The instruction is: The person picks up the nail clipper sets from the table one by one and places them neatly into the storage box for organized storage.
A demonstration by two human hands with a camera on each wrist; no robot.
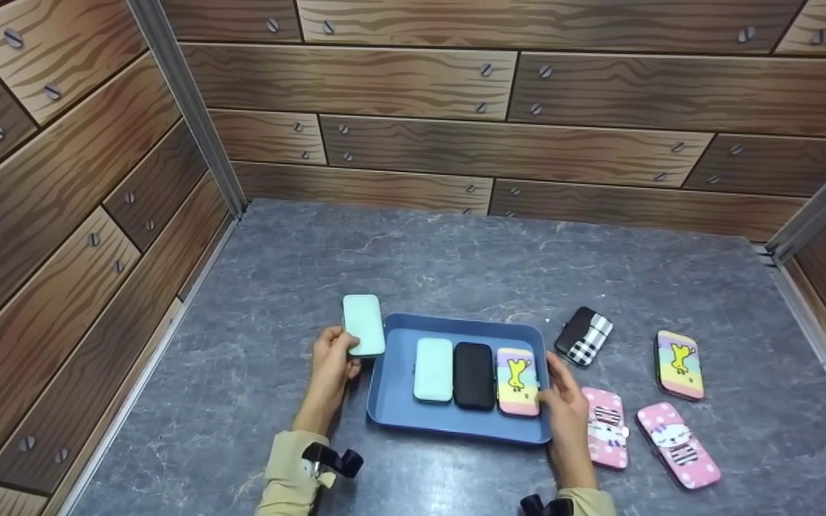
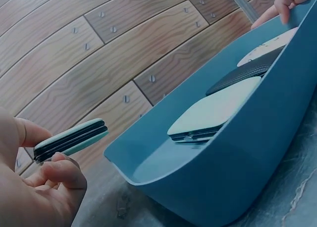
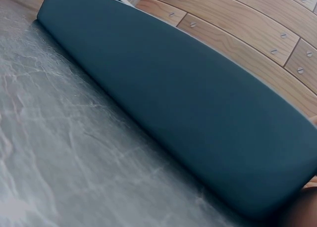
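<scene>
My left hand (image 1: 328, 362) pinches a slim mint-green hinged case (image 1: 363, 325) just outside the left end of a blue tray (image 1: 391, 412). In the left wrist view the held case (image 2: 74, 138) shows its dark edge between two pale shells. Inside the tray lie a second mint case (image 1: 433, 370), a black case (image 1: 474, 375) and a pastel case with a yellow animal (image 1: 518, 382), side by side. My right hand (image 1: 567, 408) grips the tray's right rim, thumb over the inner side by the pastel case. In the right wrist view the tray's outer wall (image 3: 168, 98) hides its contents.
Right of the tray lie a black case with a checked band (image 1: 584, 337), another pastel case (image 1: 680, 365) and two pink cat cases, one (image 1: 606, 428) beside my right hand, the other (image 1: 678, 445) farther right. Wood-patterned walls (image 1: 413, 82) enclose the grey marbled tabletop (image 1: 298, 272).
</scene>
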